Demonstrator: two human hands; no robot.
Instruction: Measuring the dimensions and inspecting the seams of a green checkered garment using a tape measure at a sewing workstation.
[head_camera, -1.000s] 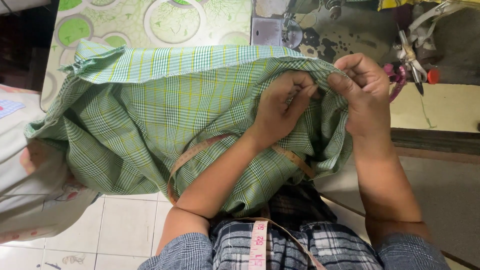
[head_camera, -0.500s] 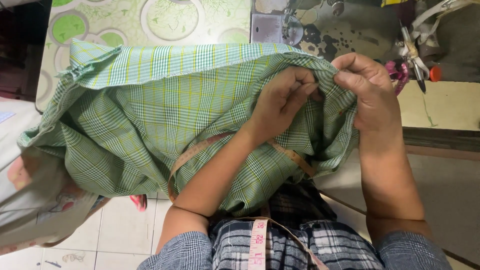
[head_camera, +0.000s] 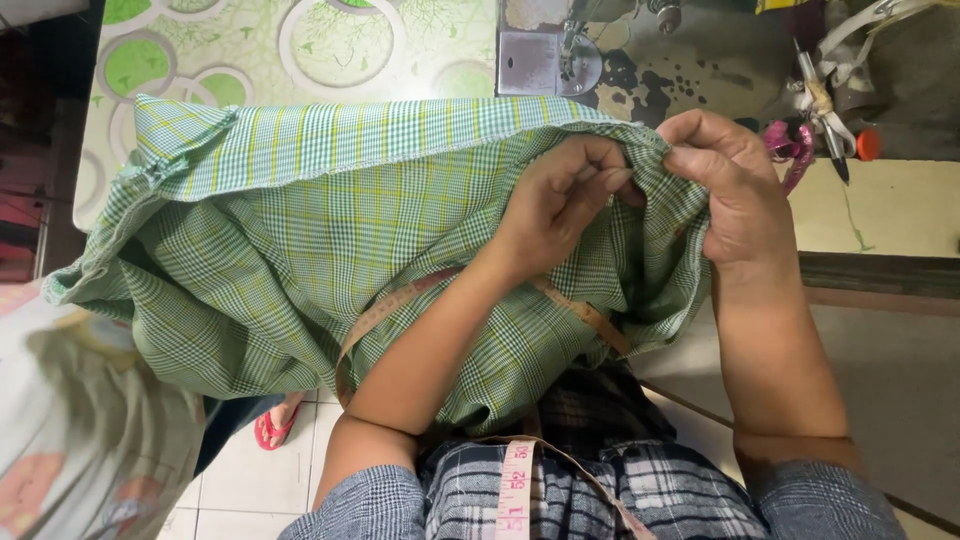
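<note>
From the head view, both the left hand (head_camera: 560, 205) and right hand (head_camera: 725, 185) pinch the folded edge of the green checked cloth (head_camera: 330, 240) over the lap, seemingly aligning a seam, which calls for steady, even tension.

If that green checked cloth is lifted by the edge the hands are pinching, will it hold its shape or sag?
Probably sag: the green checked cloth already drapes in soft folds off the table edge. It looks light, since the left hand and right hand hold its edge up with fingertips alone. It seems unlikely to slip.
</note>
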